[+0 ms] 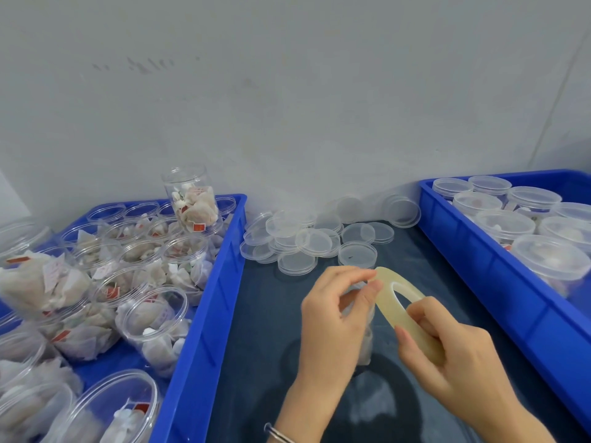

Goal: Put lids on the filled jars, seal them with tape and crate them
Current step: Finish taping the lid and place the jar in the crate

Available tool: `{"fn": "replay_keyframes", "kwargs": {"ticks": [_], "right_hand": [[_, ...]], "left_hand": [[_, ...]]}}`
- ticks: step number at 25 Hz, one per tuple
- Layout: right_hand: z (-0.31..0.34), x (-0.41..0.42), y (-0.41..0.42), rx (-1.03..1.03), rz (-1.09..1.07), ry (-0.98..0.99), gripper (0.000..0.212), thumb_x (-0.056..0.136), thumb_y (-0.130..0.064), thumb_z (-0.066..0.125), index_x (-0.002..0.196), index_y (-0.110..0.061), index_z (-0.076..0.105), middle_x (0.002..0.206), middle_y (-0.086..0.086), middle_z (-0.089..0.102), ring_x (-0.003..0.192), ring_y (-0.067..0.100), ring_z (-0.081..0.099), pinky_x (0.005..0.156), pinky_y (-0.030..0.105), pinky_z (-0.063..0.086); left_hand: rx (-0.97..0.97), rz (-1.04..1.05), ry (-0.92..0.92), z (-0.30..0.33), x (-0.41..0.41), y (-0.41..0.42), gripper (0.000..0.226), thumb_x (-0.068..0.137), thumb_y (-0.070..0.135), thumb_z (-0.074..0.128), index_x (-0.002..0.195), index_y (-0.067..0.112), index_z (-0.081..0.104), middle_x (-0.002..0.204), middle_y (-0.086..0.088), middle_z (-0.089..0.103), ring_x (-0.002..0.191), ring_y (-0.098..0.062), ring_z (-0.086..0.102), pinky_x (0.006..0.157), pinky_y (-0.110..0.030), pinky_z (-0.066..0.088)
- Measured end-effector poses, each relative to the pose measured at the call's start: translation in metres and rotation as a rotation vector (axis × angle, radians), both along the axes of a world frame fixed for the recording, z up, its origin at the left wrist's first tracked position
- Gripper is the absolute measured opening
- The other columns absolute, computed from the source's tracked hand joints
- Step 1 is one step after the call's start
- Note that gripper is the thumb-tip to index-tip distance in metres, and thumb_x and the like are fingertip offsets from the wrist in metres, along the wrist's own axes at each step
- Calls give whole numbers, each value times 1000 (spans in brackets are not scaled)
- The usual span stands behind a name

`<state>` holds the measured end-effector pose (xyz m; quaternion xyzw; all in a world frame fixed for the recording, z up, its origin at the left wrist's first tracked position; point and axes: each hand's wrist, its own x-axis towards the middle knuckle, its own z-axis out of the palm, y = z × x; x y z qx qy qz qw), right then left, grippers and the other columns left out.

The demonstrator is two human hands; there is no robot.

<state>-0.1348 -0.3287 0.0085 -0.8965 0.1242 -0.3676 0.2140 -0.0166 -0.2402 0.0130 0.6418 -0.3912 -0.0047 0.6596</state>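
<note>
Just in front of the lid pile [316, 238], my right hand [454, 356] grips the tape roll [395, 302] while my left hand [335, 314] pinches its loose end over the jar [364, 334]; I should pull steadily, keeping it flat.

A person's right hand [447, 350] grips a roll of clear tape [399, 302] while the left hand [335, 318] pinches at its upper edge, above a jar [364, 334] largely hidden between the hands on a dark table [265, 314]. Loose clear lids [313, 241] lie beyond, between a blue crate of open filled jars [198, 314] and a blue crate of lidded jars [486, 266].
</note>
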Motion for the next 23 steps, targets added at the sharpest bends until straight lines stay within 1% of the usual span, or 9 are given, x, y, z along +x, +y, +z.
{"fn": "replay_keyframes", "kwargs": {"ticks": [2, 6, 8, 9, 11, 13, 16, 19, 23], "right_hand": [[1, -4, -1, -11, 21, 10, 34, 80, -41, 49, 72, -10, 57, 49, -17, 36, 38, 5, 26, 39, 18, 26], [4, -5, -2, 16, -57, 27, 29, 81, -53, 41, 90, -26, 46, 52, -16, 48, 37, 4, 34, 41, 20, 31], [12, -4, -8, 71, -171, 79, 38, 82, -67, 32, 104, -37, 37, 64, -13, 58, 46, 3, 50, 46, 29, 39], [15, -4, -13, 56, -239, 123, 47, 82, -74, 29, 117, -43, 34, 74, -13, 63, 57, 12, 60, 50, 31, 41], [16, -10, -20, -104, -323, 213, 73, 77, -77, 28, 143, -48, 18, 85, -18, 59, 73, 20, 66, 48, 28, 40], [13, -9, -17, -331, -296, 322, 71, 85, -75, 24, 148, -49, 5, 72, -20, 57, 56, 10, 60, 38, 20, 29], [-2, -5, -12, -383, -192, 456, 59, 90, -61, 28, 145, -41, 30, 47, -6, 45, 28, 12, 36, 27, 25, 23], [-9, 7, -16, -517, -184, 397, 50, 90, -54, 31, 136, -39, 45, 43, -3, 37, 27, 14, 23, 34, 21, 11], [-10, 15, -21, -566, -221, 348, 47, 98, -53, 18, 129, -40, 52, 46, -4, 27, 29, 14, 18, 47, 17, -3]], "left_hand": [[-23, 53, -18, 2, 4, 2, 5, 84, 11, 71, 80, 14, 72, 81, 8, 66, 82, -6, 64, 75, -13, 46], [-3, 44, -134, 13, -1, 12, 8, 85, 11, 69, 77, 11, 68, 77, 8, 63, 78, -11, 61, 72, -23, 49], [-36, 10, -158, 15, 1, 21, 8, 84, 15, 67, 75, 16, 67, 77, 11, 62, 78, -12, 62, 71, -23, 50], [-38, -7, -155, 12, 2, 26, 10, 83, 14, 66, 74, 18, 66, 77, 11, 62, 78, -12, 62, 70, -22, 50], [-38, -8, -51, -4, 5, 34, 17, 84, 8, 68, 71, 19, 67, 75, 8, 63, 76, -10, 62, 70, -17, 48], [-58, 50, 161, -31, 6, 39, 19, 83, 0, 69, 69, 13, 68, 74, -2, 65, 73, -9, 62, 69, -15, 47], [-113, 189, 388, -70, 0, 38, 23, 78, -8, 68, 68, 12, 72, 76, -8, 68, 71, -7, 62, 69, -12, 48], [-196, 272, 491, -85, 0, 32, 25, 78, -9, 68, 67, 13, 73, 77, -6, 69, 72, -4, 63, 69, -10, 47], [-252, 273, 510, -88, 4, 26, 15, 76, -2, 69, 66, 10, 72, 79, -8, 67, 74, -5, 63, 70, -11, 48]]}}
